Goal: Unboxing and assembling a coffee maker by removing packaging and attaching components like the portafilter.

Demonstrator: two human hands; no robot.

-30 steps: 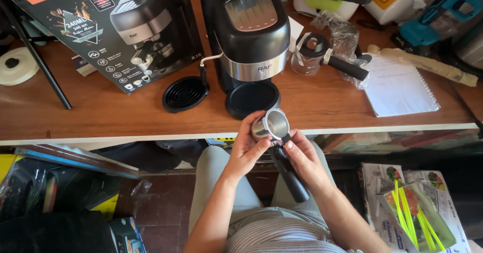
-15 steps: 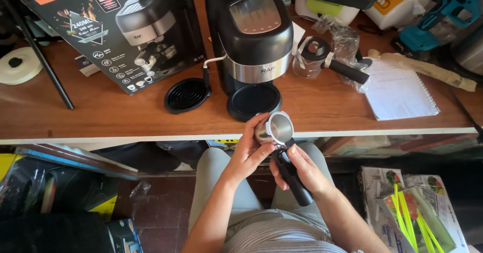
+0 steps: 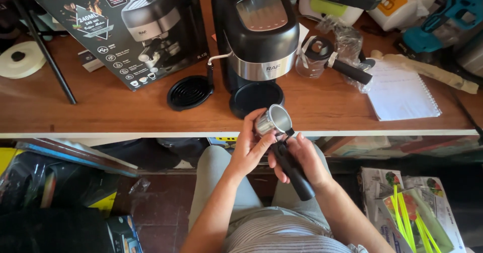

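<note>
- Product box (image 3: 118, 29): one large dark carton lying tilted on the wooden table (image 3: 115, 109), far left of centre; it bears a picture of a coffee machine, an orange patch at its upper left corner and a column of small round white icons along its lower edge.
- Second package (image 3: 412, 210): one flat white carton on the floor at lower right, with green and yellow strips lying on it.
- Espresso machine (image 3: 256, 36): one black unit with a silver band, standing at the table's middle; a round black drip tray (image 3: 190, 93) lies just beside its base on the left.
- Glass carafe (image 3: 314, 56): one, with a black handle, wrapped in clear plastic, right of the machine.
- Spiral notepad (image 3: 400, 89): one white pad, near the table's right end.
- Portafilter (image 3: 274, 119): one, held in front of the table edge above the person's lap; its steel basket faces up and its black handle (image 3: 294, 170) slants down to the right.
- Left hand (image 3: 249, 150): fingers curled round the steel basket, thumb against its side.
- Right hand (image 3: 304, 157): closed around the upper part of the black handle.
- Change from half a second before: both hands keep the same grasp; the portafilter sits in nearly the same place before the table edge, and the table items are unmoved.
</note>
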